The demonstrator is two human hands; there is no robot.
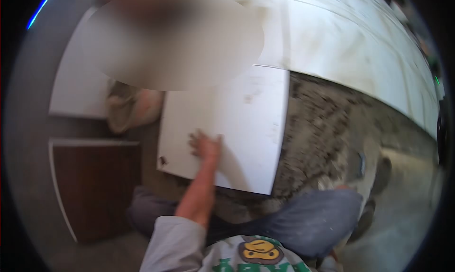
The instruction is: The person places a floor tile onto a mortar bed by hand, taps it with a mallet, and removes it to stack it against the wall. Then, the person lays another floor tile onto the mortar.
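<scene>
My left hand (pixel 206 145) lies palm down on a large white tile (pixel 246 130), fingers spread and holding nothing. The tile is roughly rectangular, with a dark mark at its near left corner and faint smudges toward its right side. Under its right edge and beyond it spreads rough grey-brown mortar (pixel 317 134). My right hand cannot be made out. A small skin-coloured patch shows beside my right knee, but I cannot tell what it is.
Large white tiles (pixel 332 35) cover the floor at the far right. At left stand a stained bucket-like container (pixel 124 108), a pale panel (pixel 78 87) and a dark brown panel (pixel 97 191) with a white edge. A blurred oval hides the upper middle.
</scene>
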